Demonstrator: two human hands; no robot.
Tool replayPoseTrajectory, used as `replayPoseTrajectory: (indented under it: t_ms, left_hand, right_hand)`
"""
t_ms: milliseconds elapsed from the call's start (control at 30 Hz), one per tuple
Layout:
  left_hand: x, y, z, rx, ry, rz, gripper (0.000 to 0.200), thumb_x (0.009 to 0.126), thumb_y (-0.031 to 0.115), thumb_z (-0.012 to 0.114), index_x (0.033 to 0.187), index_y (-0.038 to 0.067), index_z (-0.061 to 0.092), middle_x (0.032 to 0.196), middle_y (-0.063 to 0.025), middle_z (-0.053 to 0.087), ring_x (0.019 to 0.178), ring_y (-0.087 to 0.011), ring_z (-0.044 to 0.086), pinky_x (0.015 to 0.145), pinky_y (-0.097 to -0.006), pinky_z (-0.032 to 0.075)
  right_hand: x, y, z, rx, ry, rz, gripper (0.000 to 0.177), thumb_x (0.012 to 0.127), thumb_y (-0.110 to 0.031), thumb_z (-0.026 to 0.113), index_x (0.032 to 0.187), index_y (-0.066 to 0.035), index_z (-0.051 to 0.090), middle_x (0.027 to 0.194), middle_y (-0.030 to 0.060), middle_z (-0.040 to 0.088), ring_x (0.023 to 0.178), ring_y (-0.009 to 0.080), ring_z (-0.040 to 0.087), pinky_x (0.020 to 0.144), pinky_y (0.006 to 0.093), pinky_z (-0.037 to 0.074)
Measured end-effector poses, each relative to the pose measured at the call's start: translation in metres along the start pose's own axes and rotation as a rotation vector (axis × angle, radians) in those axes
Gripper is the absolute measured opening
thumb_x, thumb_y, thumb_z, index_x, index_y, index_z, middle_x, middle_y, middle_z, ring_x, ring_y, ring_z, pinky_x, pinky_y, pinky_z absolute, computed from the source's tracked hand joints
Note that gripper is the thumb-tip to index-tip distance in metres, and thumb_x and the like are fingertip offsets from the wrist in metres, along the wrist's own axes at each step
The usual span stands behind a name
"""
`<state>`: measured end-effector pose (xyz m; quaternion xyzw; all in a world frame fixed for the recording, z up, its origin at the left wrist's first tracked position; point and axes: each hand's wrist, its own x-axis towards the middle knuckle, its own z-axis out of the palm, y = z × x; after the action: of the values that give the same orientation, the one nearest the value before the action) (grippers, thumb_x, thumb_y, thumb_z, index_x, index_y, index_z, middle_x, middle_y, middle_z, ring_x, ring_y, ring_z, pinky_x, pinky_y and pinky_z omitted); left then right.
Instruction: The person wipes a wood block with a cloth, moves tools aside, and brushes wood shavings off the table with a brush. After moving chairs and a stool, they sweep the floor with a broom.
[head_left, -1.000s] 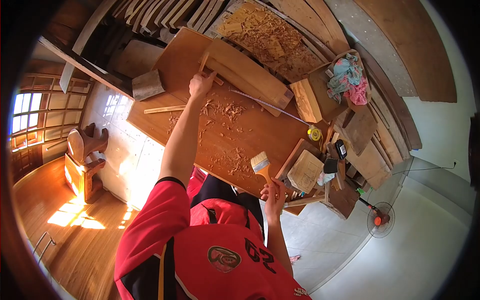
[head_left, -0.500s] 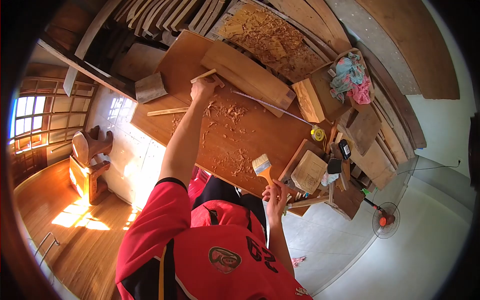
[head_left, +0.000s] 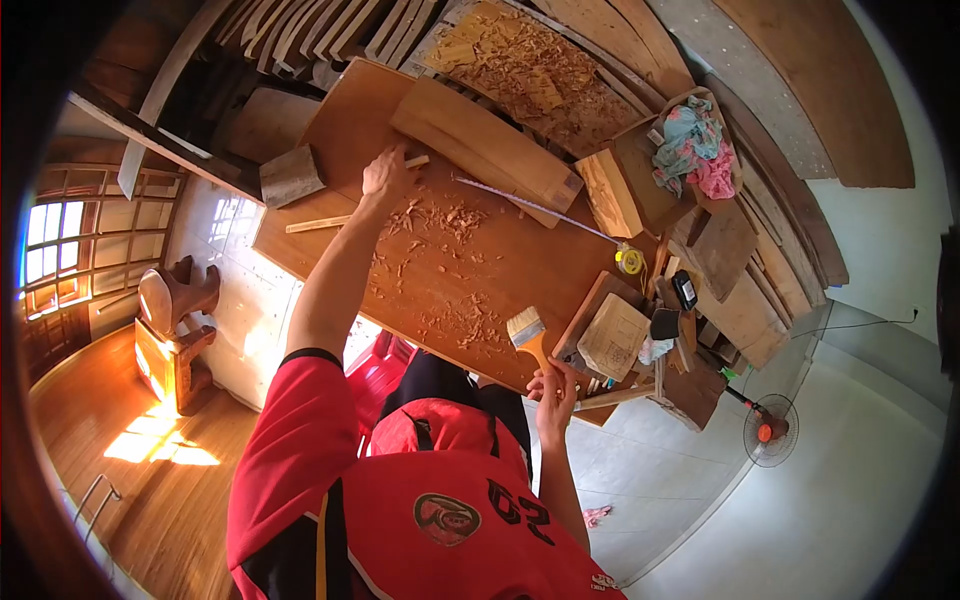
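A wide brush with pale bristles and an orange handle (head_left: 530,338) is gripped by its handle in my right hand (head_left: 552,393), over the table's near edge. My left hand (head_left: 388,174) is closed around a small wooden piece (head_left: 417,161) on the brown tabletop (head_left: 440,270); the fingers hide most of it. Beyond that hand lies a long wooden board (head_left: 480,150). Curly wood shavings (head_left: 450,222) are scattered between my hands, and more (head_left: 470,320) lie left of the brush. A thin wooden strip (head_left: 318,224) rests left of my left forearm.
A yellow tape measure (head_left: 629,260) has its blade extended along the board. To the right are wooden blocks (head_left: 613,338), a black object (head_left: 684,289) and a container of rags (head_left: 738,160). A grey-brown block (head_left: 292,177) sits at the left edge. A fan (head_left: 771,431) stands beyond the table.
My left hand has shifted slightly left, and the wooden piece in it has turned, with less of it showing. My right hand still holds the brush in nearly the same place.
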<state>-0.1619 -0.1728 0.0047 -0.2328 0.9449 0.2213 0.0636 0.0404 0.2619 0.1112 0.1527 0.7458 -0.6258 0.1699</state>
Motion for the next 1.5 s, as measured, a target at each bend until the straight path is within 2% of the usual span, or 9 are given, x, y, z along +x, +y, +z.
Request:
replayPoseTrajectory:
  t_ms: [200, 300, 433, 567, 867, 1000, 1167, 1433, 1500]
  left_hand:
    - [-0.018, -0.025, -0.009, -0.512, -0.113, 0.000, 0.040, 0.091, 0.039, 0.059, 0.113, 0.006, 0.058, 0.088, -0.0110, 0.062, 0.079, -0.0232, 0.065, 0.065, -0.0401, 0.055]
    - [-0.051, -0.048, -0.040, -1.451, -0.227, -0.473, 0.032, 0.093, 0.039, 0.051, 0.098, 0.008, 0.057, 0.075, -0.0034, 0.054, 0.065, -0.0149, 0.052, 0.047, -0.0304, 0.045]
    - [-0.076, -0.087, -0.065, -2.010, -0.307, -0.312, 0.027, 0.094, 0.039, 0.047, 0.084, 0.014, 0.046, 0.062, 0.0033, 0.036, 0.064, -0.0113, 0.043, 0.040, -0.0232, 0.029]
    - [-0.082, -0.137, -0.051, -2.172, -0.378, -0.241, 0.031, 0.094, 0.032, 0.049, 0.068, 0.016, 0.043, 0.062, 0.0019, 0.037, 0.068, -0.0142, 0.046, 0.046, -0.0238, 0.036]
    - [-0.087, -0.137, -0.059, -2.094, 0.135, -0.406, 0.032, 0.093, 0.030, 0.052, 0.066, 0.016, 0.042, 0.058, 0.0004, 0.037, 0.065, -0.0185, 0.051, 0.076, -0.0391, 0.052]
    - [-0.083, -0.151, -0.067, -0.877, -0.119, -0.447, 0.024, 0.094, 0.028, 0.054, 0.084, 0.007, 0.058, 0.062, -0.0023, 0.051, 0.058, -0.0146, 0.056, 0.054, -0.0363, 0.054]
    - [-0.081, -0.153, -0.069, -0.003, -0.194, -0.170, 0.041, 0.078, 0.032, 0.075, 0.110, 0.012, 0.061, 0.093, -0.0121, 0.071, 0.087, -0.0306, 0.068, 0.073, -0.0429, 0.054]
    - [-0.087, -0.134, -0.062, 0.284, -0.259, -0.060, 0.036, 0.081, 0.043, 0.072, 0.109, 0.020, 0.069, 0.104, -0.0124, 0.072, 0.099, -0.0330, 0.068, 0.083, -0.0456, 0.053]
    - [-0.091, -0.128, -0.067, 0.320, -0.230, -0.047, 0.036, 0.083, 0.046, 0.070, 0.108, 0.021, 0.071, 0.100, -0.0119, 0.073, 0.096, -0.0323, 0.068, 0.082, -0.0451, 0.053]
  right_hand:
    - [-0.001, -0.007, 0.001, 0.065, 0.026, 0.058, 0.026, 0.103, -0.016, 0.051, 0.124, -0.002, 0.053, 0.088, 0.0088, 0.062, 0.066, 0.0094, 0.058, 0.053, 0.0218, 0.047]
    - [-0.002, -0.007, 0.001, 0.055, 0.036, 0.059, 0.025, 0.103, -0.016, 0.050, 0.124, -0.002, 0.053, 0.089, 0.0093, 0.063, 0.065, 0.0100, 0.058, 0.053, 0.0220, 0.047]
    - [0.002, -0.002, 0.003, -0.006, 0.019, 0.005, 0.025, 0.103, -0.016, 0.050, 0.124, -0.004, 0.054, 0.088, 0.0099, 0.064, 0.064, 0.0109, 0.059, 0.053, 0.0228, 0.047]
    - [0.007, -0.013, 0.012, -0.015, -0.018, 0.033, 0.024, 0.103, -0.017, 0.050, 0.124, -0.005, 0.055, 0.087, 0.0085, 0.064, 0.064, 0.0102, 0.059, 0.053, 0.0223, 0.047]
    - [0.006, -0.019, 0.010, -0.056, -0.029, 0.003, 0.024, 0.103, -0.018, 0.050, 0.122, -0.005, 0.056, 0.086, 0.0073, 0.064, 0.065, 0.0102, 0.060, 0.052, 0.0211, 0.047]
    - [0.002, -0.020, 0.003, -0.068, -0.013, 0.003, 0.024, 0.103, -0.017, 0.049, 0.122, -0.004, 0.056, 0.085, 0.0075, 0.063, 0.065, 0.0110, 0.060, 0.052, 0.0220, 0.048]
    - [0.001, -0.010, -0.004, -0.026, -0.020, -0.001, 0.023, 0.103, -0.015, 0.048, 0.122, -0.003, 0.056, 0.085, 0.0078, 0.063, 0.066, 0.0115, 0.061, 0.053, 0.0230, 0.048]
    - [0.003, -0.026, -0.009, -0.863, 0.129, -0.508, 0.019, 0.096, -0.012, 0.056, 0.113, -0.003, 0.057, 0.089, 0.0132, 0.065, 0.074, 0.0292, 0.067, 0.063, 0.0373, 0.053]
    - [-0.003, -0.032, -0.009, -0.953, 0.059, -0.358, 0.019, 0.093, -0.014, 0.057, 0.110, -0.005, 0.059, 0.090, 0.0132, 0.067, 0.078, 0.0353, 0.067, 0.066, 0.0404, 0.054]
